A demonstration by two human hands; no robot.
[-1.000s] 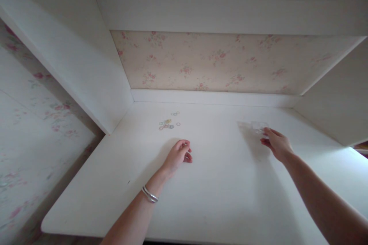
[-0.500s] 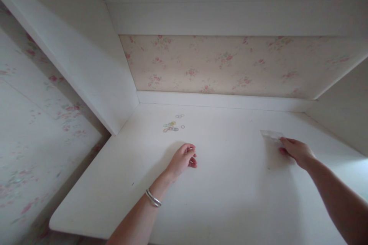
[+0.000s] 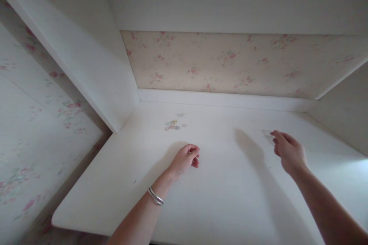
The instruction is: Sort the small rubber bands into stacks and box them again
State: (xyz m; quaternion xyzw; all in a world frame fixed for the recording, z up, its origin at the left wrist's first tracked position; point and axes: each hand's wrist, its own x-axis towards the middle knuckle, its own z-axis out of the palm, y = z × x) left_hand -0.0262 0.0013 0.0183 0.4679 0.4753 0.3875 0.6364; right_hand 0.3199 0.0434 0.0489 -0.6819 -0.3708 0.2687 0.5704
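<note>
My right hand, raised over the right side of the white tabletop, pinches a small clear plastic bag between thumb and fingers. Much of the bag is hard to make out against the white. My left hand rests low over the middle of the top, its fingers curled and thumb pressed to them. Whether something small sits in that pinch I cannot tell. Beyond it lies a cluster of thin coloured rings, like small rubber bands, with one loose ring beside them and a few more rings farther back.
White side panels and a back ledge enclose the tabletop, under a white board overhead. Floral wallpaper covers the back. A short dark mark or sliver is near the left forearm, which wears silver bangles.
My right hand has lifted the plastic bag and turned, moving slightly left. My left hand keeps its curled pose almost in place. The view has shifted a little.
</note>
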